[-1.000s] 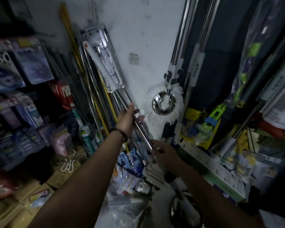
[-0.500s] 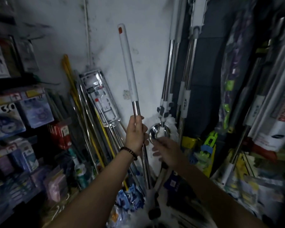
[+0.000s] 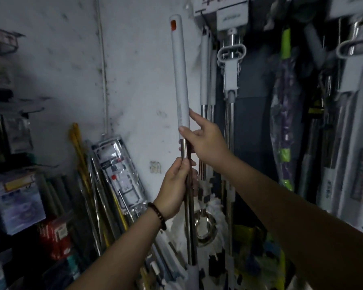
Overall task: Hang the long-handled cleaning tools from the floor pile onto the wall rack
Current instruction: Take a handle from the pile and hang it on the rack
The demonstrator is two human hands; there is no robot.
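Two hands on the mop pole (image 3: 179,70), now lifted: left hand (image 3: 176,189) wraps its shaft, right hand (image 3: 208,143) has shifted up to pinch it, tip nearing the wall rack (image 3: 220,7)

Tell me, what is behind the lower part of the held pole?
Behind the pole hangs a mop head, white fringe around a steel disc. The pole covers a strip of it, so that part cannot be seen.

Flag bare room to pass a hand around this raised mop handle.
Free: bare wall left of the mop handle, above the leaning poles. Crowded: right of it, hung mops packed side by side against the dark panel.
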